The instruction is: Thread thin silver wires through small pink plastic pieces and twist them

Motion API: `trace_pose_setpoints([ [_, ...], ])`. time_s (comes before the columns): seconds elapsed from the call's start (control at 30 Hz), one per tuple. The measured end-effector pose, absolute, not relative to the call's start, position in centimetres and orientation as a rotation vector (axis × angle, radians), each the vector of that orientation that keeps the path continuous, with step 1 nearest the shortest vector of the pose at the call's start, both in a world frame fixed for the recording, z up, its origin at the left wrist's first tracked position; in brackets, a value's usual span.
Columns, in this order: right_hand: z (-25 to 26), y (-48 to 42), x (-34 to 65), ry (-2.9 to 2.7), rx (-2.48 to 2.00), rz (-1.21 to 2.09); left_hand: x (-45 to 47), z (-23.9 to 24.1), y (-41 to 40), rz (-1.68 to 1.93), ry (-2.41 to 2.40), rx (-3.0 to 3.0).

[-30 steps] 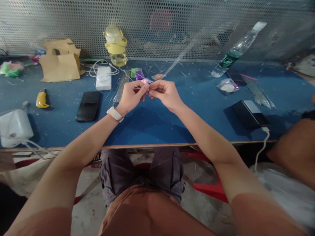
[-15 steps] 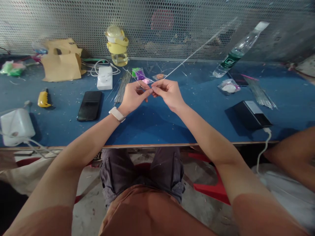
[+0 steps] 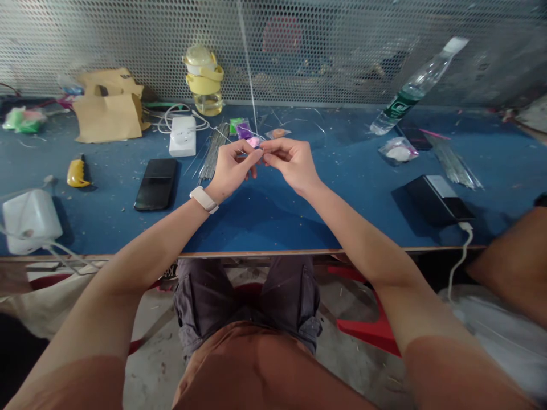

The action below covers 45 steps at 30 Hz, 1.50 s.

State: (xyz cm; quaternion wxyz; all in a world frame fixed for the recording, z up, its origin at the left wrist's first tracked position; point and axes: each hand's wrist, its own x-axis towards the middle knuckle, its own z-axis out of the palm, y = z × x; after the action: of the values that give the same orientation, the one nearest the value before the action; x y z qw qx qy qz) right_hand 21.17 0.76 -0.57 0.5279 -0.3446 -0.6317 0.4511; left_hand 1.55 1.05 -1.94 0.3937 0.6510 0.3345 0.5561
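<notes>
Over the middle of the table, my left hand (image 3: 233, 168) and my right hand (image 3: 294, 165) meet fingertip to fingertip. Both are pinched on a thin silvery wire (image 3: 250, 77). One long length of it rises steeply from the fingertips, in front of the mesh panel. A shorter end slants up to the left past my left fingers. The spot where the fingers grip the wire is mostly hidden. Just behind the hands lie small green, purple and pink packets (image 3: 244, 130). A bundle of thin wires (image 3: 213, 149) rests beside my left hand.
A perforated metal panel (image 3: 325, 51) backs the blue table (image 3: 265, 222). To the left are a phone (image 3: 156, 185), a yellow-handled tool (image 3: 77, 173) and a yellow-lidded bottle (image 3: 205, 85). On the right stand a tilted water bottle (image 3: 401, 105) and a black box (image 3: 436, 199); another person's arm (image 3: 517, 262) is nearby.
The long wire length has swung from pointing up and right to standing nearly upright, leaning slightly left. Both hands stay in about the same place.
</notes>
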Motion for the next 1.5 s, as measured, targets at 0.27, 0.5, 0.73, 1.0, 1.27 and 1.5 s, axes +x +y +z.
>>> trace_pose_setpoints([
  [0.27, 0.3, 0.0, 20.9, -1.539, -0.858, 1.017, 1.6, -1.2, 0.7, 1.353, 0.852, 1.539],
  [0.5, 0.8, -0.9, 20.9, -1.527, -0.860, 0.970, 2.1, -1.0, 0.4, 1.315, 0.808, 1.430],
  [0.73, 0.6, -0.7, 20.8, -1.512, -0.855, 0.995, 2.2, -1.0, 0.3, 1.236, 0.812, 1.354],
  [1.0, 0.6, -0.7, 21.1, -1.535, -0.863, 1.039, 2.1, -0.9, 0.5, 1.126, 0.765, 1.249],
  [1.27, 0.6, -0.3, 21.1, -1.527, -0.846, 1.032, 2.4, -0.6, 0.2, 1.273, 0.790, 1.421],
  [1.5, 0.7, 0.4, 21.5, -1.452, -0.822, 1.180, 2.1, -0.8, 0.5, 1.417, 0.770, 1.678],
])
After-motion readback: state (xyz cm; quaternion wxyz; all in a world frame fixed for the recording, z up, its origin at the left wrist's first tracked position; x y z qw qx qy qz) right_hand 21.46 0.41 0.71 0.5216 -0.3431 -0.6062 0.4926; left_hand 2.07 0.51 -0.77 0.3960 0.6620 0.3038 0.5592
